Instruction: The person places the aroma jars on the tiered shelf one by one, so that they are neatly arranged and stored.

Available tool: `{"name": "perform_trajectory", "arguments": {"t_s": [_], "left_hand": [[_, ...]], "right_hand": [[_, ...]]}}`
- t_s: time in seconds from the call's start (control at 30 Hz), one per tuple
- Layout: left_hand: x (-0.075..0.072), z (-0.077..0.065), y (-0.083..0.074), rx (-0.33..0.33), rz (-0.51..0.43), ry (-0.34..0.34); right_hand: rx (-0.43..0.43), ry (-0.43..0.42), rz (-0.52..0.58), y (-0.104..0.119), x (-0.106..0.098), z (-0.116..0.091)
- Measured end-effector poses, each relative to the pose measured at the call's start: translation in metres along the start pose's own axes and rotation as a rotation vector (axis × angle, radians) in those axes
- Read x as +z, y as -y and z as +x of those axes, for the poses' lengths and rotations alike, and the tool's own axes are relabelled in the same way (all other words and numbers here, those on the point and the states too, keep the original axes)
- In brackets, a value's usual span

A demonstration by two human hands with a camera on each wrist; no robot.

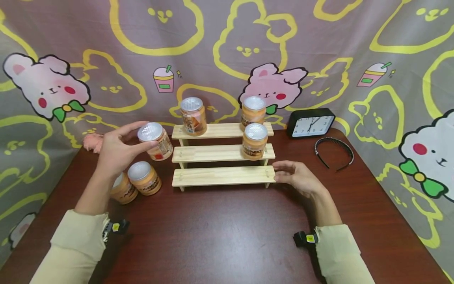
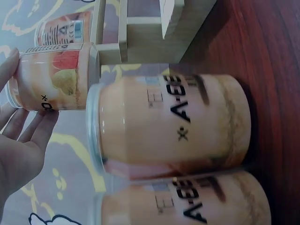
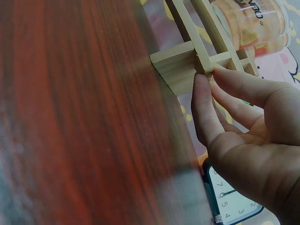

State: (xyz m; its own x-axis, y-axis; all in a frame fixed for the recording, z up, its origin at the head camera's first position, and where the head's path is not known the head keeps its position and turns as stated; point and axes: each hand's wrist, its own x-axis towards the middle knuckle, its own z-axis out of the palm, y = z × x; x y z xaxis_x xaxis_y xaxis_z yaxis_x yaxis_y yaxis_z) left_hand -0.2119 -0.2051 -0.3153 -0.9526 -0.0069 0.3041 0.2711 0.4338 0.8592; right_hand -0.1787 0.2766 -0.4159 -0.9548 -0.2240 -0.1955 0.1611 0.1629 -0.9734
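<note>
My left hand (image 1: 115, 154) grips a silver-lidded orange jar (image 1: 162, 146) by its upper part, thumb in front and fingers behind. That jar hangs left of a three-step wooden display rack (image 1: 220, 176), above the table. With thumb and fingertips, my right hand (image 1: 299, 178) pinches the right end of the rack's lowest board (image 3: 204, 63). Three similar jars stand on the rack: one at the top left (image 1: 194, 121), one at the top right (image 1: 252, 113) and one at the middle step's right end (image 1: 254, 148).
Below my left hand, two more jars stand side by side on the brown table (image 1: 227, 236), a nearer jar (image 1: 125, 193) and another jar (image 1: 148, 182). A black clock (image 1: 312, 123) and a headband (image 1: 349, 152) are at the back right. A pink fluffy thing (image 1: 93, 142) lies back left.
</note>
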Motion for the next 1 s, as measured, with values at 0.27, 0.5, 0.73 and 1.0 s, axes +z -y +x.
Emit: {"name": "perform_trajectory", "arguments": {"t_s": [0.27,0.5,0.73,1.0], "left_hand": [[0.013,0.002,-0.009,-0.010,-0.043,0.042],[0.027,0.001,-0.016,0.018,-0.018,0.042],[0.040,0.003,-0.018,0.031,-0.043,0.077],[0.054,0.004,-0.021,0.013,-0.046,0.125]], "right_hand": [[-0.002,0.006,-0.010,0.001,0.000,0.000],[-0.004,0.009,0.001,0.000,0.001,-0.001],[-0.011,0.013,-0.002,-0.001,0.000,-0.001],[-0.013,0.014,0.001,-0.001,0.000,-0.001]]}}
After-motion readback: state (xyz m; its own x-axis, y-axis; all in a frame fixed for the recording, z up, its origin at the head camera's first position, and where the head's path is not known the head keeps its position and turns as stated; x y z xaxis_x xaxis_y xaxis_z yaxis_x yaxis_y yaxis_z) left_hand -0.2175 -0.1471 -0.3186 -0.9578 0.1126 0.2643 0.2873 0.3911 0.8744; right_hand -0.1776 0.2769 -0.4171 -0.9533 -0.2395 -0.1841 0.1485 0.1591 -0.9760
